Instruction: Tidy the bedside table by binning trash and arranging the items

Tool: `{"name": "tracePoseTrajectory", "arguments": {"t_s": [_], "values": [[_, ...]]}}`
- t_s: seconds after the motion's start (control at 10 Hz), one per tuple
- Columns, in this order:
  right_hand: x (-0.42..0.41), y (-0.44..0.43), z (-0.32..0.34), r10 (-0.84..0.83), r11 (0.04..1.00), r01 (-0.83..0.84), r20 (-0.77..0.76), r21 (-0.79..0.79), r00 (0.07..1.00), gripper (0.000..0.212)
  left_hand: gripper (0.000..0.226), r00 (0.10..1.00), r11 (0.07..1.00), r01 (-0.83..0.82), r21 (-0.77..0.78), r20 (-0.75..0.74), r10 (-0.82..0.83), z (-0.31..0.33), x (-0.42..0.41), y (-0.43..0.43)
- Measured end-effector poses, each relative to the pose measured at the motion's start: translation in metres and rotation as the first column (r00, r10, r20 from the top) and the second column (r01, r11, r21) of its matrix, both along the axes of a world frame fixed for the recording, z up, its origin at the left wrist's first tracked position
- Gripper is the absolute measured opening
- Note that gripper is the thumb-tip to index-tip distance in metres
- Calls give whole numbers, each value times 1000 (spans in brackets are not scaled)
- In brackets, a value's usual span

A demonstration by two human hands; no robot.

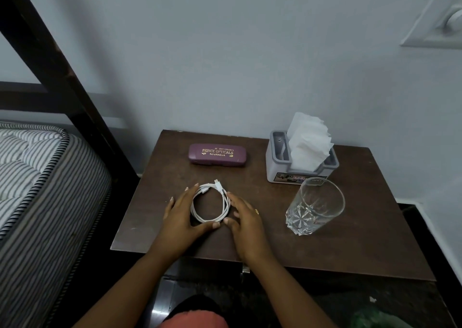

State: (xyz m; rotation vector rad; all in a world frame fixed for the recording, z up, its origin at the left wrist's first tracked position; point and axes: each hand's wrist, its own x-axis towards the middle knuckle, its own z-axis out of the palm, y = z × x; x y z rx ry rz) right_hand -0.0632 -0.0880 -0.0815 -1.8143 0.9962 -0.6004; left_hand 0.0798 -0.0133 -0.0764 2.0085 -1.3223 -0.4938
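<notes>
Bedside table (350, 242): left hand (180, 217), right hand (246, 224), fingers straight, touching one coiled cable (208, 185). Back edge: one spectacle case (217, 154), one tissue holder (275, 164); one glass (315, 205).

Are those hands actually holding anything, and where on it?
Nothing is gripped. The left hand and right hand cup the coiled white cable at its outer sides as it lies on the table.

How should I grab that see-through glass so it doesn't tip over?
Wrap a hand round the smooth upper wall of the glass, coming from the right or front. It stands upright with a ridged cut base, and the tissue holder stands close behind it, so those sides look freer.
</notes>
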Motion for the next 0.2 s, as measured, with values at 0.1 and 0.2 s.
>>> {"name": "tracePoseTrajectory", "arguments": {"t_s": [0.1, 0.2], "values": [[3, -2, 8, -15, 999, 15, 2, 38, 1000, 64, 101, 999, 999, 5, 44, -48, -3, 5, 1, -3], [-8, 8, 5, -26, 1000, 26, -9, -10, 1000, 61, 111, 996, 1000, -23, -1, -81, 23, 2, -1, 5]]}}
